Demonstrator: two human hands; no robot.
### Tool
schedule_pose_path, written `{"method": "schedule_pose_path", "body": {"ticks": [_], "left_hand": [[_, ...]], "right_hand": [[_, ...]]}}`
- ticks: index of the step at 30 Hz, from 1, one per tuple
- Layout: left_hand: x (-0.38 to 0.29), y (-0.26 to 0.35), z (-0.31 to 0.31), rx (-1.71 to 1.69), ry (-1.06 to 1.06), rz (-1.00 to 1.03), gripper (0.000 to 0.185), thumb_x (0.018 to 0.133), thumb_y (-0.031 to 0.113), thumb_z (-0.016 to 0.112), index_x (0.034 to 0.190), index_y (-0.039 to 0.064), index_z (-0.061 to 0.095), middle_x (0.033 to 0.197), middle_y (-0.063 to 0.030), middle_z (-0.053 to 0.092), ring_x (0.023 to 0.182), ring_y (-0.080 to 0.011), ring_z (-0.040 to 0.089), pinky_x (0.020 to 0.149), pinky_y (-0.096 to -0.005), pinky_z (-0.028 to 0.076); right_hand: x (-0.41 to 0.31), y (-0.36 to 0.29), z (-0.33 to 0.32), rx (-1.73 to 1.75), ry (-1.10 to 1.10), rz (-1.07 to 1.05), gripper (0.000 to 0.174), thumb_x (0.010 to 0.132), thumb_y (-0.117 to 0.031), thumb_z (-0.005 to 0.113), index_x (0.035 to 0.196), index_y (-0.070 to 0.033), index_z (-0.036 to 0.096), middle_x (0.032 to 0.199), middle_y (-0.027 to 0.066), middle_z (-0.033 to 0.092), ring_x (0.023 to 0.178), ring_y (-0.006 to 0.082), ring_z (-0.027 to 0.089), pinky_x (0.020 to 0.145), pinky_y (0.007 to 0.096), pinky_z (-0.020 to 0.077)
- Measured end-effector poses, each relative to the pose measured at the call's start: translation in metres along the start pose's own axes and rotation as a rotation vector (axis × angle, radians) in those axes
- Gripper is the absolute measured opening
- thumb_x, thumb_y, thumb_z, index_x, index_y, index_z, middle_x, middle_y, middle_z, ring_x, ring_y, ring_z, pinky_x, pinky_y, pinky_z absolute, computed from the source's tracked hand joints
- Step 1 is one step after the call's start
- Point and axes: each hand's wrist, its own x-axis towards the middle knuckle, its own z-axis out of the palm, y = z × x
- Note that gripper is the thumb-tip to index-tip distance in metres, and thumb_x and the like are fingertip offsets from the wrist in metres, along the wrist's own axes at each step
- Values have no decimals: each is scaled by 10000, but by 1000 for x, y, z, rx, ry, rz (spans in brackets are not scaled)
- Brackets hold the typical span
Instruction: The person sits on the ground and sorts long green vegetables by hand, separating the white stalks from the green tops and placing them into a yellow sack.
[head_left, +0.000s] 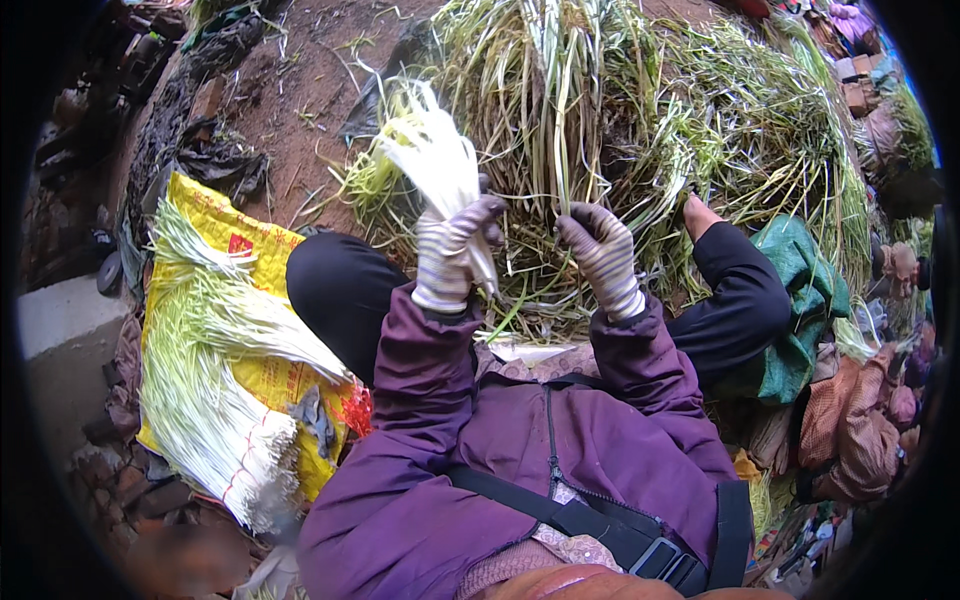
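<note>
My left hand (456, 240), in a striped knit glove with dark fingertips, is closed around a bunch of pale, long-stemmed greens (439, 161). Their white stems stand out above and below the fist. My right hand (600, 251), gloved alike, pinches a long yellow-green stalk (561, 142) between thumb and fingers. In front of both hands spreads a large heap of long, partly withered stalks (517, 127). On a yellow woven sack (262, 240) to the left lie more pale stems (187, 367), the lowest part bound with red string (244, 457).
A green woven sack (795, 300) lies by my right knee. Black plastic (225, 169) and bare brown soil (307, 97) are at the upper left, a concrete block (71, 315) at the far left. Several people and more greens show along the right rim.
</note>
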Motion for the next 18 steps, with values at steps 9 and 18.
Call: {"method": "schedule_pose_path", "body": {"ticks": [9, 18], "left_hand": [[-6, -15, 18, 111, -14, -69, 339, 780, 54, 745, 1087, -3, 613, 805, -38, 654, 633, -96, 589, 559, -223, 477], [-10, -18, 26, 136, 31, 65, 176, 804, 30, 714, 950, -40, 646, 757, -76, 654, 560, -130, 586, 500, -234, 479]], "right_hand": [[-19, -18, 19, -449, -93, -467, 128, 794, -59, 665, 912, -10, 670, 779, 163, 646, 694, 322, 635, 625, 356, 505], [-6, -6, 13, -499, 118, -683, 88, 814, -60, 654, 879, -3, 667, 778, 159, 669, 682, 296, 667, 622, 344, 536]]}}
